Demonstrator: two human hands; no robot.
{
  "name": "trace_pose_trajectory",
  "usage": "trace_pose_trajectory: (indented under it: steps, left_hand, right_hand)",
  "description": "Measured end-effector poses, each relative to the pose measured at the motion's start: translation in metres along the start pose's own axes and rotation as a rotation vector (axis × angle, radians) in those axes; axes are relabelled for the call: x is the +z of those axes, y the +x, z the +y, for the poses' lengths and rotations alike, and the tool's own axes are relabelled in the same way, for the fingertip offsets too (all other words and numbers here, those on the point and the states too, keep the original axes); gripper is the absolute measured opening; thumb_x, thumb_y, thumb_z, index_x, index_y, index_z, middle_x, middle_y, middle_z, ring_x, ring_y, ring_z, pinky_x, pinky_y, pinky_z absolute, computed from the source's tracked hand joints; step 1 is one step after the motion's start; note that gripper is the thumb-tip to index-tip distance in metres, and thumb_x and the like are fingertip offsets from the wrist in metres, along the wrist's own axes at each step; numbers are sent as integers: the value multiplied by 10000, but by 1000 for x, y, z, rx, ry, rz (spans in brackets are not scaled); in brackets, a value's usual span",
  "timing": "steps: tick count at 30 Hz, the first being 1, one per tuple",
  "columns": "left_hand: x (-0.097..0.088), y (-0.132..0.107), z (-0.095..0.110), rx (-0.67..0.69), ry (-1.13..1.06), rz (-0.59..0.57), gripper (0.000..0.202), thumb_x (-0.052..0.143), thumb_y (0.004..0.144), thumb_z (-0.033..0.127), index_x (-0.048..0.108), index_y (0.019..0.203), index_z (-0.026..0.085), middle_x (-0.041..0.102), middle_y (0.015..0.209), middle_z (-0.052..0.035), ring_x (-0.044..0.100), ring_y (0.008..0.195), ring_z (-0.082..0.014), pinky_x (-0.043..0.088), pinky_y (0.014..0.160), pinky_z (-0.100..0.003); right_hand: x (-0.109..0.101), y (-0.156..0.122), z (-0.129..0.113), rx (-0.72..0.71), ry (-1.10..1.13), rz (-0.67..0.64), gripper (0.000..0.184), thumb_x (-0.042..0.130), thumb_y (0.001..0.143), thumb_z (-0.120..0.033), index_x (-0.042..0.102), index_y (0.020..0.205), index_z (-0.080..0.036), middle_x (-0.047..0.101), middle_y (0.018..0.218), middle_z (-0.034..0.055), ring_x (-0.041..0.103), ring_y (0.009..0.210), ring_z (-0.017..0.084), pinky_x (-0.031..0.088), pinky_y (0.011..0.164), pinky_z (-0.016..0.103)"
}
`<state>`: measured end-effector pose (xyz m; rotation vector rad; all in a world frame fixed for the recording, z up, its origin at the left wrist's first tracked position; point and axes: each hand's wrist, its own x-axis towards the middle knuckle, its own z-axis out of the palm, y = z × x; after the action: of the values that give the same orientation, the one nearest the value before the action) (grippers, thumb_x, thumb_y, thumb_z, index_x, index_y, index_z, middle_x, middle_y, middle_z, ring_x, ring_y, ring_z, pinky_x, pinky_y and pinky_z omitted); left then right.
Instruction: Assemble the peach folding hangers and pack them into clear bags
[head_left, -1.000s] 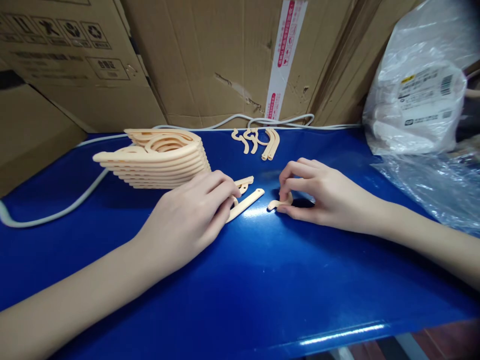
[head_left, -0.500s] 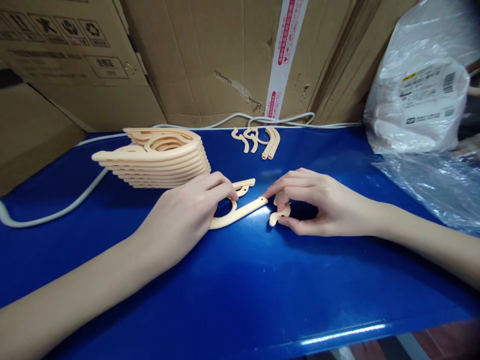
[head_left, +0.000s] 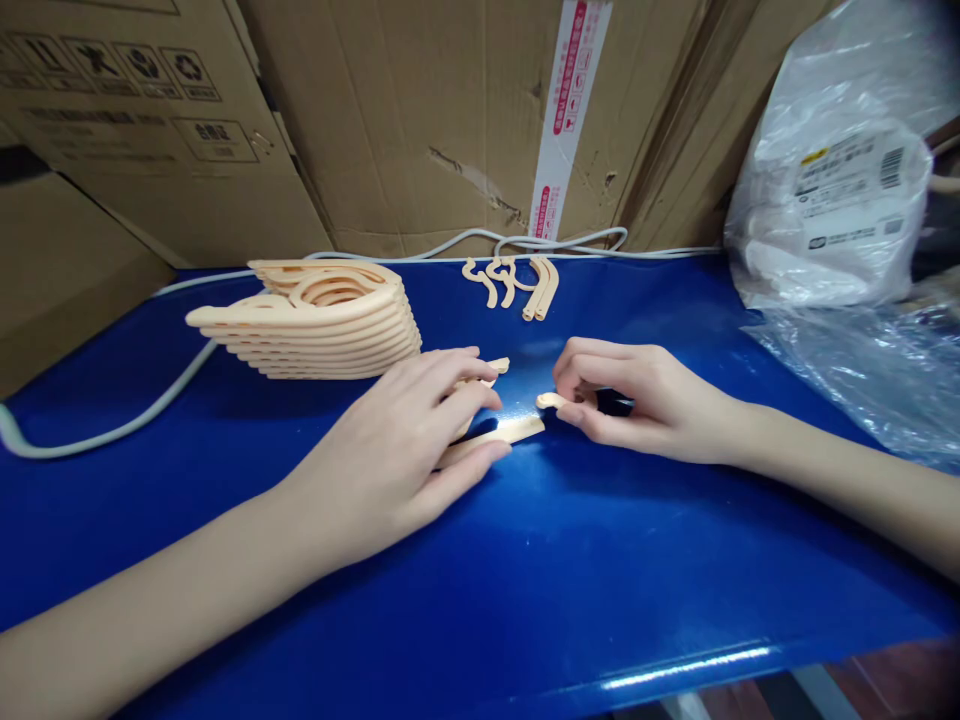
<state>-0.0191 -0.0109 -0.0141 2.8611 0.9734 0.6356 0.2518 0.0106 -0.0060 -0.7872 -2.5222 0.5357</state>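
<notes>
On the blue table (head_left: pixel 525 580), the left hand (head_left: pixel 405 450) grips a peach hanger arm (head_left: pixel 517 430) while the right hand (head_left: pixel 637 400) pinches a small hook piece (head_left: pixel 551 400) just beside its tip, so pinning the arm flat and lining the ends squarely seems wise.

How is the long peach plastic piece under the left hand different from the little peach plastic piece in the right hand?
The long peach plastic piece is a nearly straight bar; the little peach plastic piece is short with a rounded tip. The long piece lies on the blue table, gripped by the left hand; the little piece is pinched by the right hand, mostly hidden. Both are the same peach plastic.
</notes>
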Motion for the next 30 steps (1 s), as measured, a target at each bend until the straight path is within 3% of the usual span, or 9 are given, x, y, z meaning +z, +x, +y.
trace_pose_trajectory:
  steps: [5,13,22,30]
  left_hand:
    - [5,-3,0,-11,-37,-117,250,451,1061,367,615,1059,178,475,1570,-175,288,1556,-375,377,1207,-605]
    - [5,-2,2,-79,-125,-142,222,366,1089,339,544,1116,209,489,1571,-135,410,1502,-319,383,1205,-623]
    - [11,-3,2,-75,-200,-77,165,351,1102,324,484,1149,238,452,1604,-110,382,1518,-261,344,1233,-610]
    - [20,-8,0,-51,-98,-44,252,332,1105,329,547,1156,207,407,1638,-118,291,1566,-295,318,1256,-574]
  right_hand:
    - [-2,0,-4,61,-121,47,296,380,1077,-324,484,822,-213,563,712,-11,521,589,113,406,606,241]
    - [2,1,-8,243,-165,-56,367,308,1092,-420,568,958,-199,629,729,14,591,592,151,369,596,268]
    - [0,3,-14,214,-44,-98,400,299,1098,-434,469,806,-219,518,640,-34,456,520,113,326,565,258]
    - [3,2,-14,227,-62,-130,301,459,1065,-438,529,884,-207,611,698,-11,554,563,127,318,550,246]
